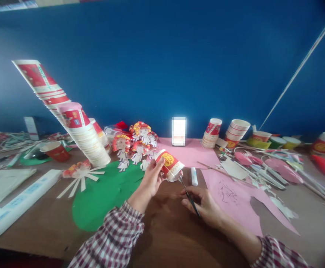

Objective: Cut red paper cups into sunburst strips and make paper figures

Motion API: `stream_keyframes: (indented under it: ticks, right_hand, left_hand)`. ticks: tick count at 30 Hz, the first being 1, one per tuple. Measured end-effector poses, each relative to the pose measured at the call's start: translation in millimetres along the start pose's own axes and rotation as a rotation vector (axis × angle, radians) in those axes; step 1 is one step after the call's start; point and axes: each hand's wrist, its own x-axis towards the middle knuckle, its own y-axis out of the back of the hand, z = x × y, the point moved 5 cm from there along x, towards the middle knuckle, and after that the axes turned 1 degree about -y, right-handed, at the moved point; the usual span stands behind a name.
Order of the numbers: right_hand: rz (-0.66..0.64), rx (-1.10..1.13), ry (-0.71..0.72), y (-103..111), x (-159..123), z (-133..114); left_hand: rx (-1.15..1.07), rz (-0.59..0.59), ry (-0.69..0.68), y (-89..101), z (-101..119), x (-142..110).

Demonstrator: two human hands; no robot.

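Observation:
My left hand (153, 176) is closed around a red and white paper cup (168, 163) with a yellow emblem, held tilted above the table. In my right hand (203, 204) is a slim dark-handled tool (190, 199), gripped between thumb and fingers. Its far end reaches the cup's lower rim; I cannot make out its tip or exact kind. A small white glue stick (194, 176) lies just beyond my right hand. To the left, a cup cut into spread white strips (82, 175) rests partly on a green paper sheet (106, 203).
Tall nested paper cups (87, 143) lean at the left. Behind my left hand sit several paper figures (137, 145). Pink paper (229, 193) lies right, near scraps and sticks (271, 175). More cup stacks (237, 130) stand against the blue wall (162, 67). A long white box (25, 201) lies left.

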Motion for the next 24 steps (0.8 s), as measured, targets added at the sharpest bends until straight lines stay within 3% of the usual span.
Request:
stream_keyframes:
  ticks: [15,24]
  right_hand:
    - [-0.037,0.174,-0.046,-2.8,-0.1,11.2]
    - [-0.033,0.143,-0.078,-1.8,1.8,9.9]
  left_hand:
    - [-0.091,0.069,0.039,5.4,-1.7,6.6]
    - [-0.129,-0.011,0.01,4.0,-0.6,7.2]
